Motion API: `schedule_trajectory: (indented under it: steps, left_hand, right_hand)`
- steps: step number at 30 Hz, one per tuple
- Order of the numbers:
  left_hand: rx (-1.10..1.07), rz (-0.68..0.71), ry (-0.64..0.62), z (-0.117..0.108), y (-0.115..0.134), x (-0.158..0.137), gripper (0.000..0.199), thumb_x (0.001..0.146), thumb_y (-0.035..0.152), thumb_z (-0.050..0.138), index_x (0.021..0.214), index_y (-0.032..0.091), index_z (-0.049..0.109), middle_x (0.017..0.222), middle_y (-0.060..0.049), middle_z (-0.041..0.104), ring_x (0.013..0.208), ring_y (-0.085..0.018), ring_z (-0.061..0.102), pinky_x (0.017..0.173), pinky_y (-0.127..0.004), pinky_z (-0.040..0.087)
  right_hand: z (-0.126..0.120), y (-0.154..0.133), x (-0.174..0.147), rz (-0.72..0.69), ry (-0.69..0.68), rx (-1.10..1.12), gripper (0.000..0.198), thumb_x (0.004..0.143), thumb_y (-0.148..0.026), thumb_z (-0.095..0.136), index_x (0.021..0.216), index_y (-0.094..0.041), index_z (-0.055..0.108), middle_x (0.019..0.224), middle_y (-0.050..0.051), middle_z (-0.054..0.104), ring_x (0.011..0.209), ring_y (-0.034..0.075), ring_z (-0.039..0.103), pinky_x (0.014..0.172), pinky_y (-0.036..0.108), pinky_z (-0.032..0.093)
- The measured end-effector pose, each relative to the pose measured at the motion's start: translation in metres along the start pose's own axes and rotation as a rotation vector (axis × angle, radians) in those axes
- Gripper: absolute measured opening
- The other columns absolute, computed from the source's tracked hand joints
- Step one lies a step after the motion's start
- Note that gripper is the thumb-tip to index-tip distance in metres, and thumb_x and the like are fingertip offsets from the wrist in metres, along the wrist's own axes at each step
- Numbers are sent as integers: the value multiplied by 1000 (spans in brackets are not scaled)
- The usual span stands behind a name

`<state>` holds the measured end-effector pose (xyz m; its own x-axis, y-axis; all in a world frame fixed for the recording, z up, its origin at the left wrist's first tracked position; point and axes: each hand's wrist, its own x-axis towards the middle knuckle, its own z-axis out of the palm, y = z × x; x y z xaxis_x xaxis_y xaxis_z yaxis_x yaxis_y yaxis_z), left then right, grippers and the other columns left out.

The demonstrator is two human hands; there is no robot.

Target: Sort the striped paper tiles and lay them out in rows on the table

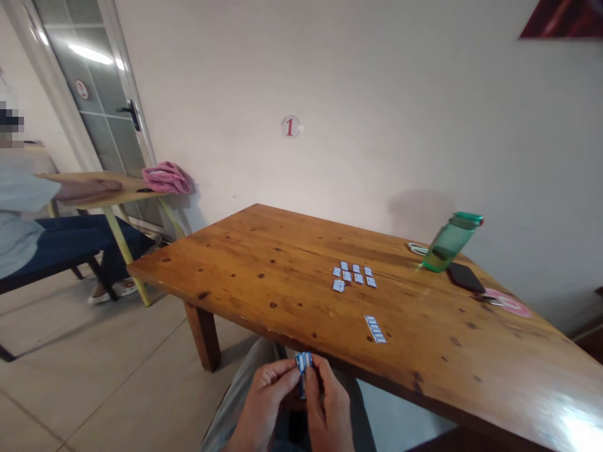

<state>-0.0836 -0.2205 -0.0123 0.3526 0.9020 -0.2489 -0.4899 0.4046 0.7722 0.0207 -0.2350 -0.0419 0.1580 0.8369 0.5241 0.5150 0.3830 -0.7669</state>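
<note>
Left hand (267, 397) and right hand (328, 402) pinch a blue-and-white strip (304, 360) — perhaps two. Similar pieces (358, 279) lie on the table (230, 270).

Moderate indoor light leaves the white wall (226, 94) greyer rightward, with a soft shadow beyond the far edge of the wooden tabletop (254, 251). Glare bleaches its near right area; lamp reflections streak the glazed door (101, 94), tilted by wide-angle distortion. Detail is soft.
</note>
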Motion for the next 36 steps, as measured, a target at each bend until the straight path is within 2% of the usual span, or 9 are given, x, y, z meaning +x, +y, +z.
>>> schedule_trajectory:
  steps: [7, 13, 17, 20, 22, 25, 28, 32, 36]
  left_hand:
    - [-16, -16, -18, 2, -3, 2, 34, 53, 39, 77, 76, 14, 72, 63, -4, 67, 60, -16, 60, 61, -26, 47]
    - [32, -5, 21, 1, -3, 2, 36, 53, 41, 77, 76, 15, 72, 64, -5, 68, 59, -16, 60, 59, -25, 47]
    - [73, -23, 73, 3, 3, -2, 35, 52, 39, 77, 76, 13, 72, 68, -6, 70, 64, -19, 62, 55, -25, 49]
    - [83, -25, 122, 4, 4, -3, 36, 52, 40, 78, 74, 12, 71, 69, -8, 70, 68, -21, 64, 56, -26, 50]
    - [79, -33, 138, 4, 4, -2, 38, 50, 41, 78, 73, 12, 71, 70, -9, 70, 69, -22, 64, 56, -26, 50]
    - [76, -50, 135, 4, 2, -1, 40, 48, 42, 79, 71, 11, 70, 69, -9, 70, 67, -21, 65, 54, -25, 50]
    - [78, -54, 136, 5, 2, 0, 40, 47, 42, 79, 71, 11, 70, 69, -10, 70, 67, -21, 65, 53, -25, 50]
    - [83, -58, 146, 5, 3, 0, 41, 47, 42, 79, 71, 11, 69, 69, -10, 70, 68, -21, 65, 53, -25, 50]
    - [95, -60, 138, 5, 2, 1, 42, 46, 44, 79, 70, 11, 69, 68, -10, 70, 66, -21, 64, 53, -25, 50]
  right_hand:
    - [7, -7, -2, 18, 161, 57, 23, 86, -30, 41, 96, -20, 59, 84, 6, 69, 76, 15, 65, 67, 20, 50]
    - [6, -1, -6, 1, 130, 30, 25, 87, -33, 40, 100, -20, 57, 85, 4, 68, 75, 14, 65, 68, 20, 50]
    - [-31, 21, 3, -22, 150, -191, 29, 87, -34, 40, 106, -18, 55, 95, 8, 66, 86, 17, 63, 73, 24, 50]
    - [-70, 43, 20, -108, 254, -533, 38, 86, -40, 37, 107, -13, 56, 101, 14, 64, 96, 24, 58, 80, 38, 47]
    - [-89, 54, 30, -92, 278, -738, 48, 88, -46, 29, 110, -12, 56, 109, 17, 60, 108, 29, 50, 86, 47, 42]
    - [-98, 63, 35, -18, 204, -994, 52, 88, -48, 21, 111, -20, 58, 122, 13, 53, 120, 34, 38, 85, 59, 36]
    - [-89, 62, 27, 17, 128, -1124, 50, 87, -47, 20, 107, -27, 61, 128, 9, 49, 123, 35, 33, 84, 65, 32]
    - [-77, 58, 11, -44, 69, -1160, 45, 87, -43, 25, 111, -25, 58, 130, 7, 47, 125, 31, 31, 89, 60, 30]
    - [-81, 59, 8, -69, 1, -1132, 45, 85, -43, 32, 120, -23, 51, 134, 7, 42, 128, 30, 27, 89, 58, 33]
